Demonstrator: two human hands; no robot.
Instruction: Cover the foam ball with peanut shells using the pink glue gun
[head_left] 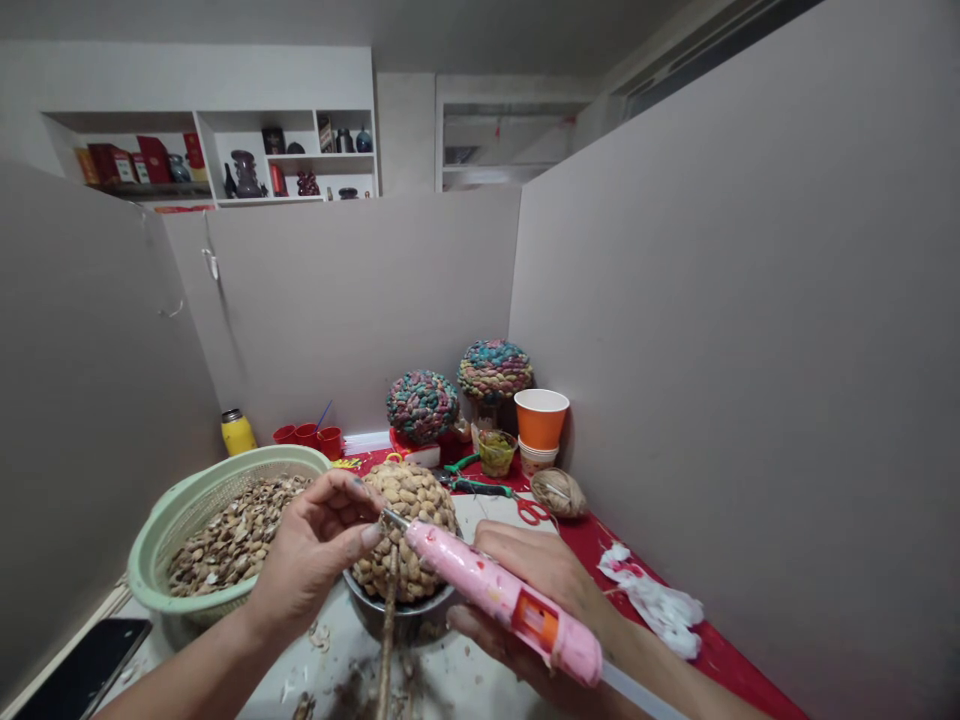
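Hand on the right (pixel 536 565) grasps the pink glue gun (pixel 469 573), its nozzle near the half-curled left hand (pixel 322 530), whose grasp I cannot tell, while just beyond both hands the shell-covered ball (pixel 420 492) rests in a metal bowl (pixel 421 608).

What looks like a small craft workshop, boxed in by plain grey partitions (pixel 720 330). A littered worktop (pixel 457 685) shows it: a green basket (pixel 150 585) of shells, twine (pixel 561 494), scissors (pixel 531 500), two multicoloured knobbly balls (pixel 422 407), and a pink glue gun (pixel 465 570) above.
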